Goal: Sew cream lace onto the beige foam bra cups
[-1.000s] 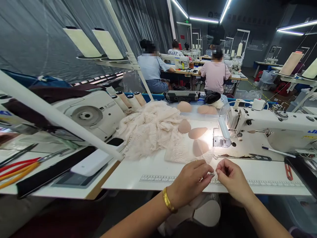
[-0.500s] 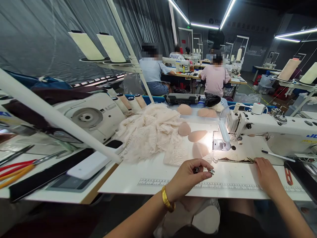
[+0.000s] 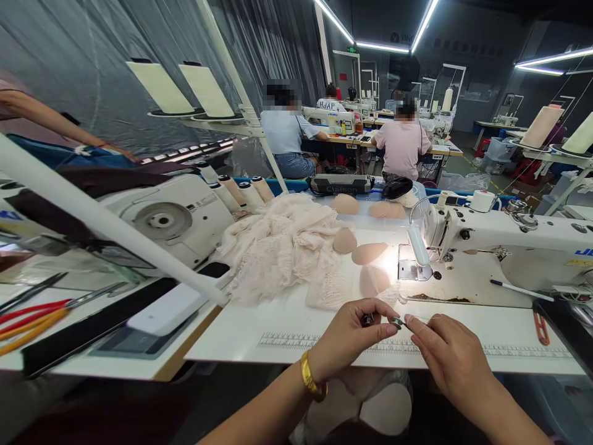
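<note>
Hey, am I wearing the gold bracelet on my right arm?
No, the gold bracelet circles the wrist behind your left hand, and the wrist behind your right hand is bare.

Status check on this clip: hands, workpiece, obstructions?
Left hand pinching small metal part. Right hand close beside it, gripping slim dark item, mostly hidden. Cream fabric heaped beyond left hand, not between the hands.

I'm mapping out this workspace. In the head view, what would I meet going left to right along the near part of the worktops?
Red and orange tool handles, white oblong object, left hand, small metal piece, right hand, red object.
</note>
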Tool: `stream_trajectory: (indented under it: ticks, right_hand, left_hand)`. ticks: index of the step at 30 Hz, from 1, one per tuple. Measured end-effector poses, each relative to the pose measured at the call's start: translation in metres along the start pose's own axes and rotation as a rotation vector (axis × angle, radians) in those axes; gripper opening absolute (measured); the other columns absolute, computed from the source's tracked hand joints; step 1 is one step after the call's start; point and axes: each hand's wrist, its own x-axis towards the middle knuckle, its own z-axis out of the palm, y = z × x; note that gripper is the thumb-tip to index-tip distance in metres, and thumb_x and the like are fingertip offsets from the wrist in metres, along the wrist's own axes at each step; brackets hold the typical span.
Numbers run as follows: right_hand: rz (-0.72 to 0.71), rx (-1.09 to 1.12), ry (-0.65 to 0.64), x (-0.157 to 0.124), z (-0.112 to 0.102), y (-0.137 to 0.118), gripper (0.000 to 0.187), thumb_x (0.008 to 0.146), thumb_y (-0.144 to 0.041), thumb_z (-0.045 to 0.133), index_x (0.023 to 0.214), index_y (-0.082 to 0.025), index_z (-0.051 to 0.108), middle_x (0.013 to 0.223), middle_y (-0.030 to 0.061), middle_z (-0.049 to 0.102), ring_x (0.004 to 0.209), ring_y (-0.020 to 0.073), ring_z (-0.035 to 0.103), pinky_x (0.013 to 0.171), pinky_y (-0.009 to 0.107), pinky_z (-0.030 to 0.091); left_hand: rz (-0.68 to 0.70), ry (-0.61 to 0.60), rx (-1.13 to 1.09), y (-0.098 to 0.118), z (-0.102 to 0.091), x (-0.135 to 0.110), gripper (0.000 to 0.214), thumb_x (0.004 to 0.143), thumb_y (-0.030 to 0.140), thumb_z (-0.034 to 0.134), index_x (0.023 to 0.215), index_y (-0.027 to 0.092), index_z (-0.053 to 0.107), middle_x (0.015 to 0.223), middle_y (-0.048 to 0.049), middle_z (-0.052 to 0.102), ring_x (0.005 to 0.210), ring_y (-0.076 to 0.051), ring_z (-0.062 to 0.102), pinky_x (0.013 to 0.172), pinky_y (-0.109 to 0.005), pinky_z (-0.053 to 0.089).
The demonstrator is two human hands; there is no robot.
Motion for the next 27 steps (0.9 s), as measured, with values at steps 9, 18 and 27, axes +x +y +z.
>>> stream_trajectory:
  ticks: [9, 18, 27]
  right_hand:
    - [-0.007, 0.023, 0.001, 0.0022, 0.0011, -0.004, 0.058, 0.099, -0.011, 0.049, 0.151, -0.036, 0.049, 0.076, 0.0015, 0.055, 0.066, 0.0179, 0.049, 0.059, 0.028, 0.039]
    - [0.234, 0.59, -0.032, 0.0033, -0.0013, -0.0087, 0.04, 0.103, -0.022, 0.052, 0.138, -0.037, 0.063, 0.084, 0.0028, 0.064, 0.073, 0.018, 0.062, 0.061, 0.028, 0.051]
    - [0.578, 0.888, -0.019, -0.0053, -0.0027, -0.005, 0.025, 0.098, -0.043, 0.063, 0.118, -0.036, 0.076, 0.112, 0.0056, 0.075, 0.103, 0.0249, 0.069, 0.09, 0.038, 0.059]
  left_hand:
    - [0.001, -0.006, 0.002, 0.0029, 0.0025, 0.0, 0.036, 0.072, 0.047, 0.085, 0.085, 0.016, 0.075, 0.063, 0.0027, 0.049, 0.062, -0.011, 0.039, 0.057, -0.024, 0.031]
    - [-0.005, -0.026, -0.037, 0.0019, 0.004, -0.0009, 0.036, 0.074, 0.047, 0.084, 0.085, 0.016, 0.07, 0.061, 0.0057, 0.04, 0.061, -0.01, 0.034, 0.058, -0.023, 0.028]
    - [0.093, -0.035, 0.166, 0.0085, 0.0073, -0.004, 0.015, 0.078, 0.029, 0.07, 0.084, 0.017, 0.063, 0.066, 0.0047, 0.043, 0.06, -0.01, 0.037, 0.059, -0.024, 0.032]
